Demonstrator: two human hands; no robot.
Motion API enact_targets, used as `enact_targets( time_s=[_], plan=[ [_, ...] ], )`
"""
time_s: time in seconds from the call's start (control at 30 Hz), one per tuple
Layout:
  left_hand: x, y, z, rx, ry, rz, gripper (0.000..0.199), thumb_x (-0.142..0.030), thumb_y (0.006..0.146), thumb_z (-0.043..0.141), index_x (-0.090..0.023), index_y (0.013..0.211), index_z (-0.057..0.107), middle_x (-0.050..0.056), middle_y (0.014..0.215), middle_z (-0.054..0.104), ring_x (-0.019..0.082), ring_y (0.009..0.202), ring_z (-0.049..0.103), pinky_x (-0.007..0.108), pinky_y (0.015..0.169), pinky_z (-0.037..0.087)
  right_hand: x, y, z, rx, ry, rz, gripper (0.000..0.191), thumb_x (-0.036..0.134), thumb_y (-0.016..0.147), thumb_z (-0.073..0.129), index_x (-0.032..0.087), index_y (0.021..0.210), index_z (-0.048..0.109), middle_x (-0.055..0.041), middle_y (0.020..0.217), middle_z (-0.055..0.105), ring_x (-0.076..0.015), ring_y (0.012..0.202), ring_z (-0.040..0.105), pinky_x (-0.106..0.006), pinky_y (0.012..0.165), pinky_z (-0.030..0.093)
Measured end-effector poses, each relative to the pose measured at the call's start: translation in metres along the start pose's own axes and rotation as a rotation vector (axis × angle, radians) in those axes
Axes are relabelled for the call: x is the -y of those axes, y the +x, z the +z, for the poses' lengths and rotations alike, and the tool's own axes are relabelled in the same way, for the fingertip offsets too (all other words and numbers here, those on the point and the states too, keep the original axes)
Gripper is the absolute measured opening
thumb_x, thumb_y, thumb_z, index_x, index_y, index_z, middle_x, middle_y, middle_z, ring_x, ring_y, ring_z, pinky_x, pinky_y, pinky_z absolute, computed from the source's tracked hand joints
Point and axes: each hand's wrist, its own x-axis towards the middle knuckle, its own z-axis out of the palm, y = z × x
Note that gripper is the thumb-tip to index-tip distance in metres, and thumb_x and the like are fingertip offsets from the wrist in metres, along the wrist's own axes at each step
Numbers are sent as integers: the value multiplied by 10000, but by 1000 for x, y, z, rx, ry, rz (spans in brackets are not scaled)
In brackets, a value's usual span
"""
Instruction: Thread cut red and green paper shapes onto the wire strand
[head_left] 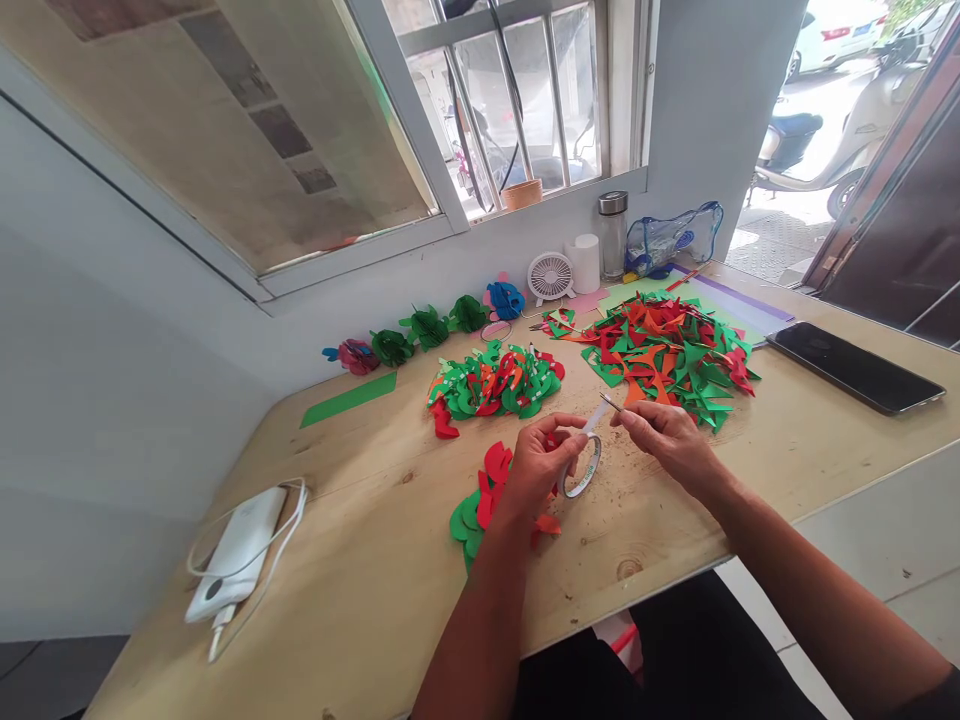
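Observation:
My left hand (546,458) is closed on a roll of tape (583,478), a white ring with printing on its inner side. From the roll a short whitish strip of tape (598,414) runs up towards my right hand (667,440). Pinched in the right fingers is a small thin metal tool (611,402), whose tip meets the strip; its exact kind is too small to tell. Red and green cut paper pieces (469,520) lie under and beside my left wrist, partly hidden by it. Farther back is a heap of curved paper pieces (491,380) with small white patches.
A large pile of paper scraps (667,350) lies beyond my right hand, near a black phone (855,365). A white power bank (236,553) with its cable rests at left. Along the wall stand folded paper shapes (427,326), a small fan (550,277) and a glass bottle (613,240).

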Motion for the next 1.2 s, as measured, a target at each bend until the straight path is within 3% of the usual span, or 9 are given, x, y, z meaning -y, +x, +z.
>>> enact_targets(
  time_s=[0.43,0.87,1.2],
  plan=[
    [11,4,-8,15,-51,65,289,-353,685,680,-165,901,640,-83,476,429,41,388,356,176,402,278,2,-1,-2,4,-26,-41,375,505,839,500,178,799,678,-4,593,475,-123,563,417,-249,497,308],
    [10,4,-8,27,-52,51,271,-339,695,683,-161,891,631,-84,472,438,43,384,365,177,395,271,-1,-2,0,64,-54,-105,374,494,861,485,178,730,636,9,581,438,-114,550,386,-253,501,279],
    [11,5,-9,22,-34,62,243,-311,711,664,-164,902,631,-79,469,441,54,399,372,176,391,285,-7,0,2,59,-148,-127,421,510,885,443,165,792,667,-16,662,534,-126,599,434,-264,558,317]
  ],
)
